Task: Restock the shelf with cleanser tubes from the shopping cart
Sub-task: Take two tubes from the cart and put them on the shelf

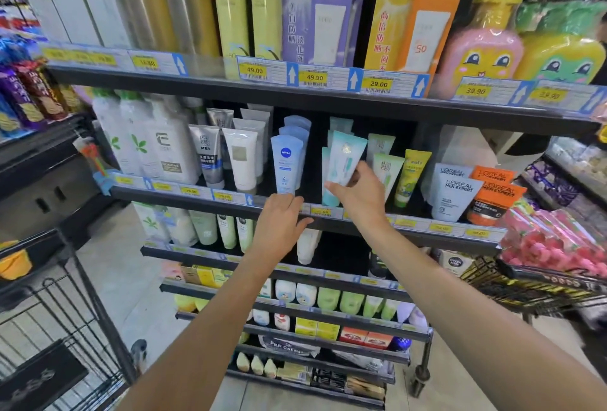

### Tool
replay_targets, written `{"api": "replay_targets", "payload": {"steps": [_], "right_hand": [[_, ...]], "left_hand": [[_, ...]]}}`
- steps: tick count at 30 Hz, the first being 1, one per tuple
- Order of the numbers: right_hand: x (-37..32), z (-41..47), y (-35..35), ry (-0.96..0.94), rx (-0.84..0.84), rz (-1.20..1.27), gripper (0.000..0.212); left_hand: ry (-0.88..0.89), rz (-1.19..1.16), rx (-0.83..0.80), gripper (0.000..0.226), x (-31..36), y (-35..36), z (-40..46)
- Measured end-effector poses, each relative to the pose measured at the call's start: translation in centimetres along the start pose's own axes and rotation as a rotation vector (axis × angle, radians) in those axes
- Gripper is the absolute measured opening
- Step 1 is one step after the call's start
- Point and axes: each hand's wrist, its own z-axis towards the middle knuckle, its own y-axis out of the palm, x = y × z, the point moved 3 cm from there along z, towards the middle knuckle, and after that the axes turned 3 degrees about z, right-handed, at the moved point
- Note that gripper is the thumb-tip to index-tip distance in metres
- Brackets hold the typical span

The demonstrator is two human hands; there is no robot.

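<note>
My right hand (359, 195) grips a teal and white cleanser tube (345, 158) by its lower end, holding it upright at the second shelf (230, 205), in front of other teal tubes (328, 180). My left hand (279, 228) rests with relaxed fingers on the front edge of that shelf, just under a blue Nivea tube (286, 164). More tubes stand in rows along the shelf. The black wire shopping cart (65, 318) is at the lower left; no tubes show inside it.
Above is a shelf of sunscreen sprays (231, 6) and boxed packs (317, 12). L'Oreal tubes (455, 193) stand to the right. Lower shelves (289, 308) hold bottles and boxes. A wire basket of pink packs (555, 239) juts out on the right.
</note>
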Motion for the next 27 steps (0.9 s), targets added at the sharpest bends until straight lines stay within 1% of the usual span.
{"api": "replay_targets", "payload": {"steps": [5,13,21,27], "right_hand": [[1.0,0.5,1.0,-0.003,0.009,-0.092,0.046],[1.4,1.1,1.2,0.002,0.033,-0.142,0.047],[2.7,1.2,1.9,0.017,-0.008,-0.181,0.05],[3.5,1.1,2.1,0.028,-0.032,-0.281,0.05]], "left_hand": [[-0.006,-0.017,0.027,0.046,0.1,0.0,-0.1],[-0.017,-0.012,0.035,0.045,0.3,0.1,-0.2],[-0.02,-0.013,0.055,0.043,0.3,0.0,-0.2],[-0.008,-0.024,0.081,0.041,0.2,0.2,-0.3]]}}
